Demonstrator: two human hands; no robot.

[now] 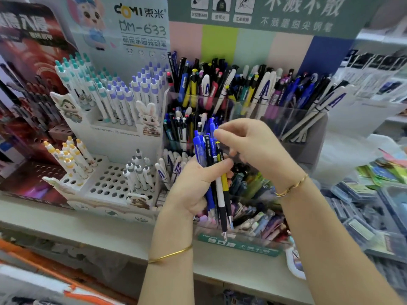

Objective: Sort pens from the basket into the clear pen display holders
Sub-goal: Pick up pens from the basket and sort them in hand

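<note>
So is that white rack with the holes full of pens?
No, mostly empty: the rack shows many bare holes, with few pens standing.

The left hand curls over the bundle of blue, black, white and yellow plastic pens, hiding their middles. Blur smears the fingertips of the right hand. Pinching a pen? Can't tell. Upper left, the red-and-black printed display card runs off the edge.

Grey shop shelf, pastel-striped display backboard behind
</note>
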